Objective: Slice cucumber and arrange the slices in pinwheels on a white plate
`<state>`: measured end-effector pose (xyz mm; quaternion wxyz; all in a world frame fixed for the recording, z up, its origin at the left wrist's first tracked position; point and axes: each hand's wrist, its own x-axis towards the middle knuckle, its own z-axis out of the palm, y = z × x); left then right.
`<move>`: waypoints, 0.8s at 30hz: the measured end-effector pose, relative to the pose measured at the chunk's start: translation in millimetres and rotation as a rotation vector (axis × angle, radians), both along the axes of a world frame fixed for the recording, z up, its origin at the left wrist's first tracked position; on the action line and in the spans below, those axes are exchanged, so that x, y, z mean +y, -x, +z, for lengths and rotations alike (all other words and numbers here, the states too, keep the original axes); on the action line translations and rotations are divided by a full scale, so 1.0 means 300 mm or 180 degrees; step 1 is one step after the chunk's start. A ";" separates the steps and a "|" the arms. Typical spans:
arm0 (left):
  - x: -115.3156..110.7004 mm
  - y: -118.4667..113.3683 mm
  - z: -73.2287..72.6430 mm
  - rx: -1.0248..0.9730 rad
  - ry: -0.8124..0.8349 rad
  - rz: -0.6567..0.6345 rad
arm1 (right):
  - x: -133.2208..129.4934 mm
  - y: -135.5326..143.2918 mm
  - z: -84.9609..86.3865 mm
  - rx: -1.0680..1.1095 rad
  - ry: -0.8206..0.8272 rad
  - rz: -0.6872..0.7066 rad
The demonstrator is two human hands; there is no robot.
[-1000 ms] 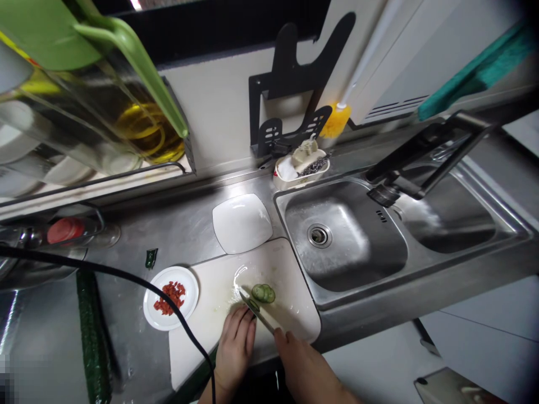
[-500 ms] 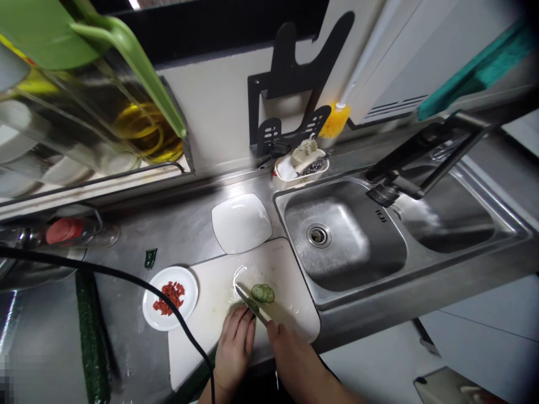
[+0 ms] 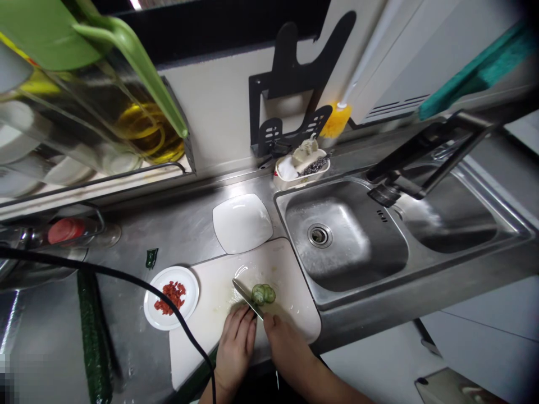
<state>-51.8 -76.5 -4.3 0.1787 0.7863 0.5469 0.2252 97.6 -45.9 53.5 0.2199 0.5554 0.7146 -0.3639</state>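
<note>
My left hand [image 3: 236, 343] is closed over a cucumber [image 3: 197, 382], which runs out under my wrist toward the lower left; the fingers hide most of its cut end. In my right hand [image 3: 287, 343] is a knife [image 3: 245, 295], gripped by the handle, its blade slanting up and left beside my left fingertips. Several thin cucumber slices [image 3: 264, 294] lie overlapping just right of the blade. All of this rests on or over a white cutting board [image 3: 295, 280], wet in places.
A white plate of small red pieces [image 3: 191, 294] stands left of the board, crossed by a black cable [image 3: 113, 272]. Another cucumber [image 3: 91, 342] and a dark green scrap [image 3: 151, 258] lie on the counter. Behind is a white square plate [image 3: 242, 224]; the sink [image 3: 349, 247] is on the right.
The knife and my right hand have shifted slightly up and left, the blade now further clear over the slices' edge. My left hand has hardly moved.
</note>
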 end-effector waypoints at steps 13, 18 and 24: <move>0.004 -0.003 0.009 -0.0063 0.0058 0.0095 | -0.033 -0.078 0.100 -0.0126 -0.0077 -0.0137; -0.003 -0.003 0.010 0.0003 0.0073 0.0126 | -0.072 -0.106 0.166 -0.0104 0.0033 -0.0137; -0.006 0.001 0.003 0.0083 -0.0009 0.0072 | -0.097 -0.122 0.168 -0.0054 0.0109 -0.0128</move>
